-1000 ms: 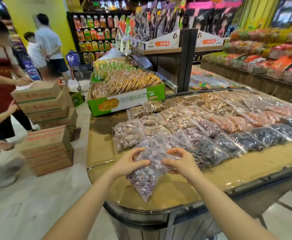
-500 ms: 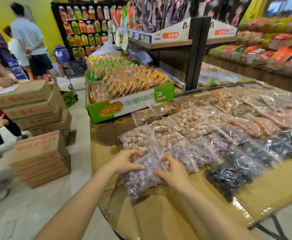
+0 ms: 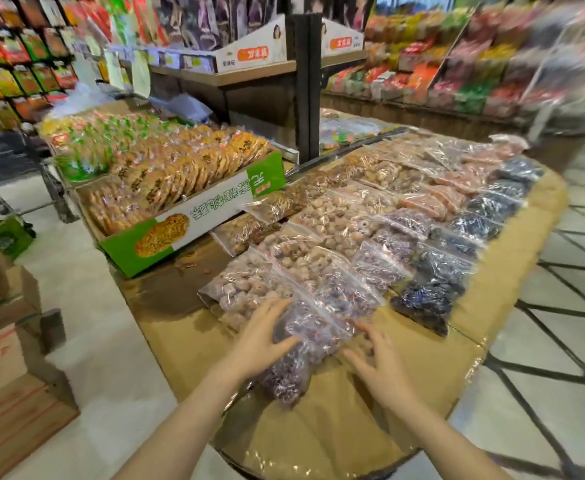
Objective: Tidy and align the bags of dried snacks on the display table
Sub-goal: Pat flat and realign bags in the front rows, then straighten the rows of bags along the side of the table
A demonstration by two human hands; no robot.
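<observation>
A clear bag of purplish dried snacks [image 3: 313,329] lies at the near end of the brown display table [image 3: 319,431], in front of the rows of other snack bags [image 3: 405,216]. My left hand [image 3: 263,337] lies against the bag's left side, fingers spread, thumb touching the plastic. My right hand [image 3: 379,363] is at the bag's right edge, fingers spread and flat, gripping nothing. The bag's lower end points toward me, partly hidden by my left hand.
A green and white box of round crackers [image 3: 187,223] sits at the table's far left. A bag of dark fruit [image 3: 426,303] lies to the right of my hands. Stacked cardboard cartons [image 3: 7,358] stand on the floor at left. A black post [image 3: 306,81] rises behind the table.
The bag, held up in both hands a second ago, now lies on the table at the front of the row. Both hands have opened. The camera has swung right and closer.
</observation>
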